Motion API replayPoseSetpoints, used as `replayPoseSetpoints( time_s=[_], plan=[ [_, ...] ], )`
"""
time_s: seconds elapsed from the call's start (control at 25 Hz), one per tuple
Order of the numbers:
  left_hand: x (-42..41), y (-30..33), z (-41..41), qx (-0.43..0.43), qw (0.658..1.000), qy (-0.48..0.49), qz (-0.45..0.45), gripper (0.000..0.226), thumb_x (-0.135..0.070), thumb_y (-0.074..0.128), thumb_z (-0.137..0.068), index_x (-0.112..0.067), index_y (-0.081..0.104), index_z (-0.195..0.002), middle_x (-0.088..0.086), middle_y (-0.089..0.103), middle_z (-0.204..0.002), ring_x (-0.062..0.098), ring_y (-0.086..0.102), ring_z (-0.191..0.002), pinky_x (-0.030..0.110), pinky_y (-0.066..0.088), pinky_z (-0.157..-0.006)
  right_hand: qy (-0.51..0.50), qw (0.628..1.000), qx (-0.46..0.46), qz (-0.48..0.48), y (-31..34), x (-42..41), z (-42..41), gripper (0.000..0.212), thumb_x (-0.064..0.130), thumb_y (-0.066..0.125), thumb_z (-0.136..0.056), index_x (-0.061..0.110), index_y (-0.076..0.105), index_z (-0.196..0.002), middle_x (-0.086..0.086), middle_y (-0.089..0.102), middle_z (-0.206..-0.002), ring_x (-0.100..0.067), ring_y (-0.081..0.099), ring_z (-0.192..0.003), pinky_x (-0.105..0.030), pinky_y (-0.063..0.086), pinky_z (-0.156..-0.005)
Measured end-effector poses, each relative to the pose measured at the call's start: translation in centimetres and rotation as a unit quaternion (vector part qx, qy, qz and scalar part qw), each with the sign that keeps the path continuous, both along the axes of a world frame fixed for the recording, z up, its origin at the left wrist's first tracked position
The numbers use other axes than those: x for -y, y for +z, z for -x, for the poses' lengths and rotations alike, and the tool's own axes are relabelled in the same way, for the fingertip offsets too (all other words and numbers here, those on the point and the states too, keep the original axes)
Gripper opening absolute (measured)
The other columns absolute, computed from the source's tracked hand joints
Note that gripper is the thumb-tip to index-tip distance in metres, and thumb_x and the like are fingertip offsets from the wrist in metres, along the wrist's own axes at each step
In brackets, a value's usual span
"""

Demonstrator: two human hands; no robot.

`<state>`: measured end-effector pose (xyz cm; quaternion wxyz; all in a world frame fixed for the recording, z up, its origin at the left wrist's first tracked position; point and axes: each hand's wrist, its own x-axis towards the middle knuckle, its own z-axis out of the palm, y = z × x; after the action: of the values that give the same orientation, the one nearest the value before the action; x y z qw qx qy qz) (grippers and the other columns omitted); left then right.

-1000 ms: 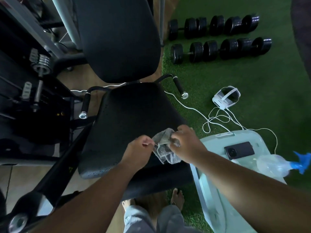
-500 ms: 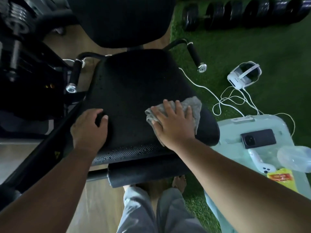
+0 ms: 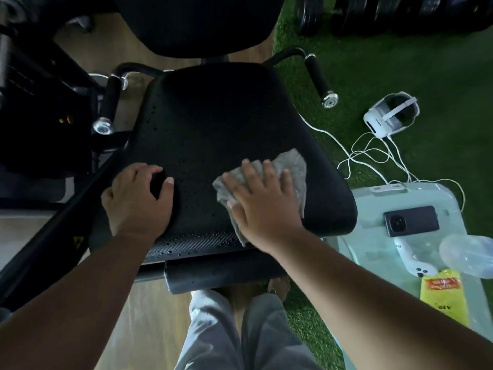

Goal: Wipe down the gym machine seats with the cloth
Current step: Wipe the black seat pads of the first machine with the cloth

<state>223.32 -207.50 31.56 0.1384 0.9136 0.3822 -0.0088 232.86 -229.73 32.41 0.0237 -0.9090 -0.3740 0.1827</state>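
Head view: your right hand (image 3: pixel 262 206), fingers flat, presses the cloth (image 3: pixel 289 166) on the seat (image 3: pixel 213 124) (left hand (image 3: pixel 137 198) braces, gripping nothing); sweep left next.

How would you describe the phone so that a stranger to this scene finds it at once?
Start at the black seat, then look right to the pale green lid beside it. The phone lies flat there, a dark rectangle with a round camera lens, unlike the white controller and yellow packet nearer the person.
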Motion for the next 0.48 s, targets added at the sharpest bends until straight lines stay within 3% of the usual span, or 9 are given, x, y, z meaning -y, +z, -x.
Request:
replayPoseSetpoints(
  time_s=[0.08, 0.2, 0.36, 0.48],
  plan=[
    [0.1, 0.0, 0.0, 0.000, 1.000, 0.001, 0.004, 0.037, -0.046, 0.055, -0.094, -0.028, 0.061, -0.126, -0.001, 0.051, -0.140, 0.026, 0.043, -0.134, 0.053, 0.029, -0.110, 0.071, 0.996, 0.008, -0.043, 0.1, 3.4, 0.5, 0.055, 0.049, 0.033, -0.099, 0.042, 0.026, -0.153, -0.002, 0.017, -0.166, -0.036, 0.019, -0.150, -0.058, 0.020, -0.118],
    [0.1, 0.0, -0.1, 0.003, 1.000, -0.001, 0.004, 0.038, -0.046, 0.056, -0.094, -0.027, 0.061, -0.127, -0.001, 0.051, -0.141, 0.025, 0.042, -0.135, 0.052, 0.028, -0.110, -0.041, 0.998, -0.004, -0.042, 0.5, 8.3, -3.2, 0.050, 0.051, 0.044, -0.097, 0.050, 0.037, -0.146, -0.007, 0.008, -0.167, -0.038, 0.014, -0.151, -0.054, 0.026, -0.113],
    [0.2, 0.0, -0.1, -0.004, 1.000, 0.001, 0.000, 0.039, -0.047, 0.056, -0.094, -0.027, 0.060, -0.127, -0.001, 0.050, -0.141, 0.026, 0.042, -0.135, 0.051, 0.027, -0.111, -0.215, 0.975, -0.003, 0.057, 0.1, 4.2, -7.0, 0.055, 0.055, 0.027, -0.101, 0.042, 0.018, -0.155, -0.023, 0.016, -0.161, -0.041, 0.016, -0.149, -0.052, 0.016, -0.122],
    [0.2, 0.0, 0.0, -0.005, 1.000, -0.004, 0.003, 0.040, -0.047, 0.054, -0.094, -0.028, 0.059, -0.129, -0.001, 0.050, -0.142, 0.026, 0.042, -0.135, 0.052, 0.027, -0.112, -0.160, 0.986, -0.028, 0.032, 0.6, -1.3, -3.7, 0.058, 0.046, 0.023, -0.104, 0.031, 0.007, -0.158, -0.023, 0.002, -0.165, -0.041, 0.003, -0.152, -0.048, 0.001, -0.121]
  ],
)
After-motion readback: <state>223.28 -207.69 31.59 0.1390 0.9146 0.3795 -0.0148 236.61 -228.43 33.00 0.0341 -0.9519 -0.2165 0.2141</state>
